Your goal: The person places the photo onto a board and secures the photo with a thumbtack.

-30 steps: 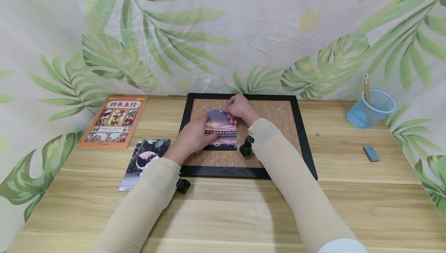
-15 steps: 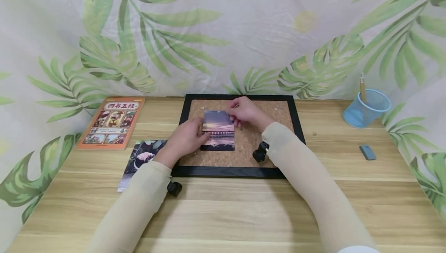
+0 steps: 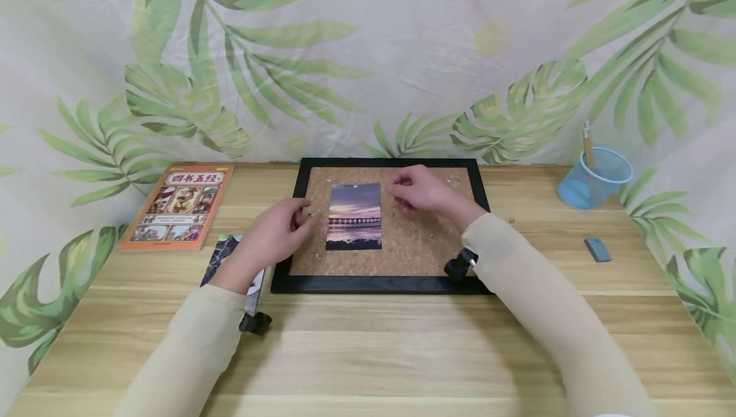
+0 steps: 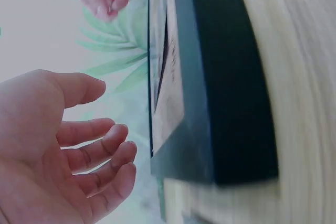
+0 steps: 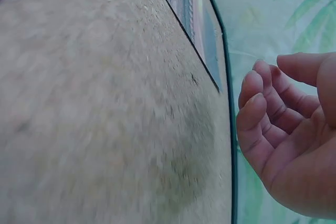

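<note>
A photo of a sunset pier (image 3: pixel 353 216) lies flat on a cork board (image 3: pixel 414 251) with a black frame. At its top edge sits a small pale dot, like a pin head. My left hand (image 3: pixel 278 232) hovers over the board's left side, fingers relaxed and holding nothing; the left wrist view shows the palm (image 4: pixel 31 145) with thumb and fingers apart. Just right of the photo's upper corner is my right hand (image 3: pixel 425 190), its fingers loosely bent. In the right wrist view no object shows between those fingers (image 5: pixel 252 114).
Partly under my left forearm lies a second photo (image 3: pixel 220 254). An orange comic-style book (image 3: pixel 178 209) rests at the back left. At the right stand a blue mesh pencil cup (image 3: pixel 595 181) with pencils and a small blue-grey block (image 3: pixel 598 249). A leaf-print cloth (image 3: pixel 402 53) hangs behind.
Both hands have come away from the sunset photo, the left toward the left and the right toward the right. The photo stays on the cork, now fully uncovered.
</note>
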Demonstrator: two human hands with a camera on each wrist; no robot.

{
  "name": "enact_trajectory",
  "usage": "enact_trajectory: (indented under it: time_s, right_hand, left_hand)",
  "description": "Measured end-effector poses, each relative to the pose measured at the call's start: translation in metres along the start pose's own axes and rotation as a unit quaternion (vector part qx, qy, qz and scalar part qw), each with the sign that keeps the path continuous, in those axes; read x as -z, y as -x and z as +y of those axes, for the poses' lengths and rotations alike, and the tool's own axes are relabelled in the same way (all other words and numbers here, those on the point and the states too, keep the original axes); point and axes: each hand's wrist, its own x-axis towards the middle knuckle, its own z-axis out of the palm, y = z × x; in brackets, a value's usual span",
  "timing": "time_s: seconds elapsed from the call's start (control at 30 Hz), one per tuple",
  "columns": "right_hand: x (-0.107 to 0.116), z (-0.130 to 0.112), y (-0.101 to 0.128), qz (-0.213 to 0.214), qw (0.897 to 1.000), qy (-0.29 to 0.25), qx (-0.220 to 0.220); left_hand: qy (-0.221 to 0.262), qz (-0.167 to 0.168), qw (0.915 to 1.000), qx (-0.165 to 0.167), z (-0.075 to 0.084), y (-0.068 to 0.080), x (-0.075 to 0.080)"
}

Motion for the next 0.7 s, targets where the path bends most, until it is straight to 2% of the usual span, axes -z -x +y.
enact_trajectory:
  time_s: [0.2, 0.4, 0.53, 0.7]
  right_hand:
    - [0.017, 0.014, 0.025, -0.002, 1.000, 0.015, 0.019]
    - [0.034, 0.029, 0.046, 0.018, 0.999, 0.019, 0.044]
    - [0.045, 0.035, 0.059, 0.030, 0.998, 0.027, 0.048]
    - [0.055, 0.046, 0.074, 0.035, 0.998, 0.029, 0.046]
  left_hand:
    - [-0.009, 0.006, 0.9999, 0.013, -0.011, 0.020, 0.013]
    - [-0.016, 0.015, 0.9996, 0.016, -0.024, 0.040, 0.020]
    - [-0.015, 0.019, 0.9996, 0.015, -0.032, 0.049, 0.024]
    - [-0.029, 0.018, 0.9989, 0.031, -0.042, 0.058, 0.027]
